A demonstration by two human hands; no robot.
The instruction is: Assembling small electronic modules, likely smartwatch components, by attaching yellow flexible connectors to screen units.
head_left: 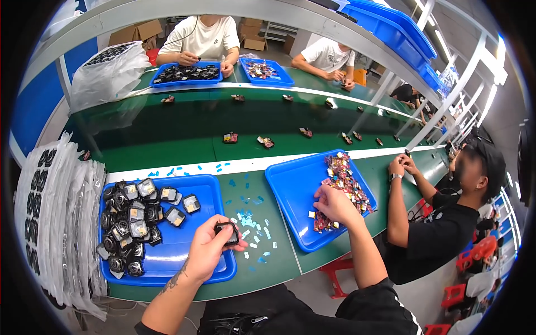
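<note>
Black trousers, nearest, are cut off below. Right-hand fingertips are hard to make out over small red-and-gold parts in the right blue tray; I cannot tell whether they pinch one. Blue scraps litter the green bench between it and the left blue tray. Left-hand thumb and fingers clamp a black-cased module, partly covered, near that tray's right rim.
</note>
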